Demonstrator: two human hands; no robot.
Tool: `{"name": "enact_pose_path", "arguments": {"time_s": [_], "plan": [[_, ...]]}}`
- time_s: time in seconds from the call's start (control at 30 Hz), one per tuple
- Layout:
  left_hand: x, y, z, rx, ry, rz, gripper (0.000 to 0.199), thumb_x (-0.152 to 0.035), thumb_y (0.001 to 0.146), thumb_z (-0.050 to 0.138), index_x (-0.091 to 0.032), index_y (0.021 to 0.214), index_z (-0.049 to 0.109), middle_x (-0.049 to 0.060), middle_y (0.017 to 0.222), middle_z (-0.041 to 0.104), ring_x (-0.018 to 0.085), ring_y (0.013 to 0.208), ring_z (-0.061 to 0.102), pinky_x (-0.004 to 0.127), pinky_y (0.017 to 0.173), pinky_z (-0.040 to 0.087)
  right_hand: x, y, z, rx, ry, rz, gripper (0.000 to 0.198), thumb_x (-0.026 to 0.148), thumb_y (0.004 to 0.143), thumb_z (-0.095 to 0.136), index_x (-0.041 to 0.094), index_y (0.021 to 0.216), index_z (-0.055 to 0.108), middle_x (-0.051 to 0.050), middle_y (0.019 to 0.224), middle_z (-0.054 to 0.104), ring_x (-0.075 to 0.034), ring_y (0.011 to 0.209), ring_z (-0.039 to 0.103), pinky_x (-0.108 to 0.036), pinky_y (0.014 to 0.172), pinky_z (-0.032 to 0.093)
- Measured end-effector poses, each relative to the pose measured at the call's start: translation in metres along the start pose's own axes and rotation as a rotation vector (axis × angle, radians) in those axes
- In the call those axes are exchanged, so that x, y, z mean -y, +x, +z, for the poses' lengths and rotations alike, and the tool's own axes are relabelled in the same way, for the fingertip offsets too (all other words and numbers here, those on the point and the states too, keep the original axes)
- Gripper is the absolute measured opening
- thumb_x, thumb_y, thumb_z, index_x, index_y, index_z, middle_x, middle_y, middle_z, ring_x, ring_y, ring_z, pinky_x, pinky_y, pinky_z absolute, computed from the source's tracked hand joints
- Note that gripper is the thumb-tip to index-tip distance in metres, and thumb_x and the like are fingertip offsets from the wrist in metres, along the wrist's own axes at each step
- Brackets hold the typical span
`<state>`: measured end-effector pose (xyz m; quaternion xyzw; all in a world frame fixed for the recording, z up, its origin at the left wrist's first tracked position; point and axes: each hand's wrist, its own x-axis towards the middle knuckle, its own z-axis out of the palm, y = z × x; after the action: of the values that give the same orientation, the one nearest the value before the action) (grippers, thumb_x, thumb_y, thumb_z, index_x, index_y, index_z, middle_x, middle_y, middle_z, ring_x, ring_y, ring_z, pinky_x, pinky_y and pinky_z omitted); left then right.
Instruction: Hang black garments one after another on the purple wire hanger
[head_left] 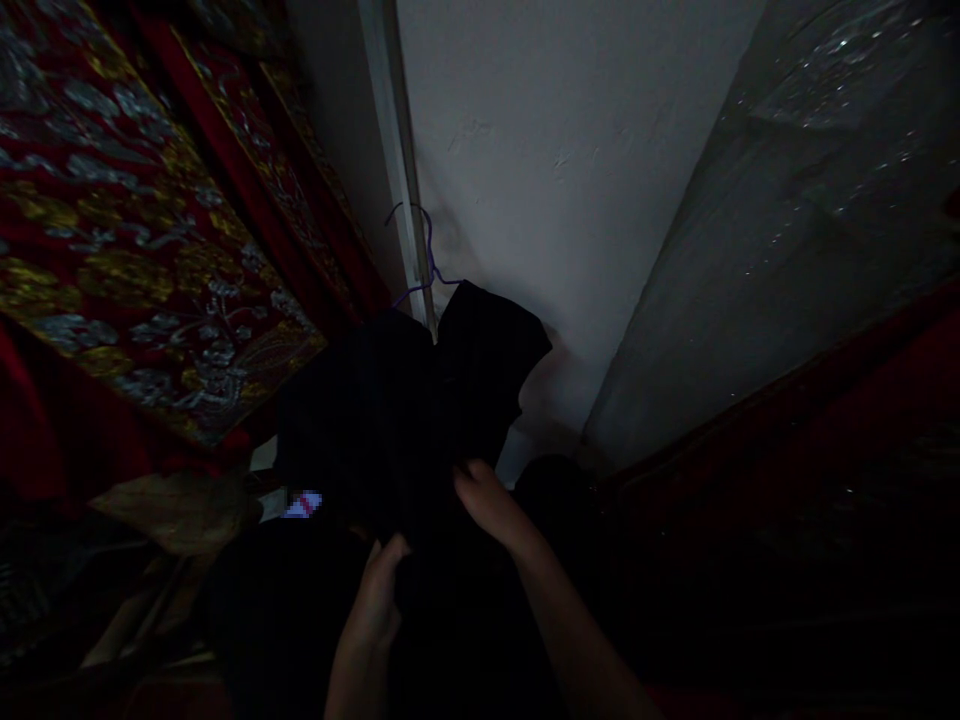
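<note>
A black short-sleeved garment (405,400) hangs from a purple wire hanger (430,250), whose hook is at a pale upright rail. My left hand (382,585) is closed on the lower front of the garment, its thumb on the cloth and most fingers hidden. Higher and to the right, my right hand (484,495) grips the garment's side, with its fingertips lost in the dark fabric. Both hands are below the hanger, a short way apart. Dim light hides the garment's folds and lower edge.
Red cloth (150,230) with gold and silver embroidery hangs at the left. Behind the garment stand the pale rail (394,120) and a white wall (562,150). Shiny clear plastic sheeting (750,270) covers the right side. A woven tan item (180,512) lies at lower left.
</note>
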<state>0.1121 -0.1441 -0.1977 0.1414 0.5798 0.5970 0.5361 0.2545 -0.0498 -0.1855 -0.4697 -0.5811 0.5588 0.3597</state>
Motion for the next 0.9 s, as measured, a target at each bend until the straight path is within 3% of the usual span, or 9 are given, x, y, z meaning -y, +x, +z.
{"name": "enact_pose_path", "arguments": {"time_s": [0.1, 0.23, 0.3, 0.4, 0.5, 0.6, 0.67, 0.77, 0.9], "plan": [[-0.008, 0.005, 0.005, -0.109, -0.114, 0.004, 0.028, -0.028, 0.048, 0.075, -0.019, 0.071, 0.062, -0.001, 0.068, 0.065, 0.024, 0.08, 0.068, 0.035, 0.076, 0.055, -0.005, 0.001, -0.005, -0.014, 0.061, 0.067, 0.032, 0.034, 0.091, 0.051, 0.018, 0.063, 0.056, 0.002, 0.051, 0.052, -0.011, 0.048, 0.046, -0.025, 0.05, 0.032], [-0.008, 0.018, 0.009, -0.255, -0.343, 0.078, 0.027, -0.031, 0.062, 0.07, -0.02, 0.084, 0.061, 0.001, 0.086, 0.067, 0.022, 0.091, 0.065, 0.032, 0.081, 0.053, -0.014, 0.005, -0.014, -0.119, 0.21, -0.004, 0.029, 0.042, 0.085, 0.06, 0.017, 0.071, 0.06, 0.001, 0.058, 0.058, -0.009, 0.048, 0.046, -0.023, 0.049, 0.032], [0.0, 0.02, 0.01, -0.359, -0.326, 0.301, 0.035, -0.028, 0.066, 0.071, -0.023, 0.098, 0.059, 0.001, 0.106, 0.066, 0.022, 0.108, 0.062, 0.032, 0.092, 0.051, -0.016, 0.006, -0.017, -0.17, 0.237, -0.052, 0.028, 0.045, 0.081, 0.063, 0.018, 0.074, 0.061, 0.001, 0.061, 0.06, -0.01, 0.049, 0.047, -0.023, 0.05, 0.034], [0.015, 0.016, 0.015, -0.424, -0.076, 0.72, 0.058, -0.023, 0.07, 0.076, -0.03, 0.122, 0.05, 0.002, 0.139, 0.051, 0.023, 0.131, 0.049, 0.033, 0.107, 0.042, -0.017, 0.004, -0.017, -0.182, 0.204, -0.113, 0.026, 0.043, 0.078, 0.065, 0.018, 0.073, 0.061, 0.0, 0.06, 0.061, -0.01, 0.051, 0.047, -0.024, 0.052, 0.036], [0.024, 0.015, 0.024, -0.281, 0.167, 0.851, 0.059, -0.027, 0.076, 0.075, -0.027, 0.128, 0.047, 0.009, 0.142, 0.048, 0.025, 0.13, 0.051, 0.036, 0.108, 0.042, -0.016, 0.0, -0.012, -0.159, 0.186, -0.12, 0.023, 0.04, 0.078, 0.065, 0.018, 0.073, 0.063, 0.0, 0.058, 0.06, -0.011, 0.052, 0.05, -0.025, 0.054, 0.037], [0.025, 0.023, 0.036, 0.003, 0.309, 0.759, 0.052, -0.028, 0.078, 0.073, -0.022, 0.126, 0.053, 0.013, 0.13, 0.058, 0.026, 0.116, 0.06, 0.037, 0.1, 0.048, -0.013, -0.004, -0.006, -0.073, 0.22, -0.086, 0.02, 0.037, 0.075, 0.064, 0.018, 0.07, 0.063, 0.001, 0.054, 0.06, -0.01, 0.048, 0.049, -0.024, 0.051, 0.036], [0.025, 0.031, 0.044, 0.127, 0.398, 0.712, 0.039, -0.028, 0.08, 0.07, -0.02, 0.117, 0.06, 0.011, 0.116, 0.066, 0.025, 0.106, 0.064, 0.035, 0.094, 0.049, -0.009, -0.006, -0.004, 0.011, 0.236, -0.048, 0.02, 0.037, 0.074, 0.062, 0.018, 0.068, 0.062, 0.002, 0.052, 0.06, -0.009, 0.043, 0.047, -0.023, 0.046, 0.033], [0.026, 0.038, 0.05, 0.141, 0.496, 0.726, 0.013, -0.03, 0.085, 0.065, -0.019, 0.092, 0.066, 0.005, 0.088, 0.069, 0.022, 0.087, 0.065, 0.03, 0.083, 0.049, -0.007, -0.01, -0.003, 0.08, 0.256, 0.026, 0.022, 0.039, 0.072, 0.059, 0.018, 0.065, 0.062, 0.002, 0.045, 0.056, -0.01, 0.037, 0.044, -0.023, 0.04, 0.028], [0.032, 0.036, 0.052, 0.156, 0.488, 0.727, 0.01, -0.028, 0.089, 0.061, -0.019, 0.087, 0.064, 0.003, 0.08, 0.067, 0.019, 0.078, 0.064, 0.027, 0.074, 0.047, 0.0, -0.012, -0.006, -0.012, 0.302, 0.037, 0.024, 0.038, 0.069, 0.057, 0.016, 0.064, 0.065, 0.002, 0.042, 0.055, -0.009, 0.035, 0.043, -0.022, 0.038, 0.026]]}}
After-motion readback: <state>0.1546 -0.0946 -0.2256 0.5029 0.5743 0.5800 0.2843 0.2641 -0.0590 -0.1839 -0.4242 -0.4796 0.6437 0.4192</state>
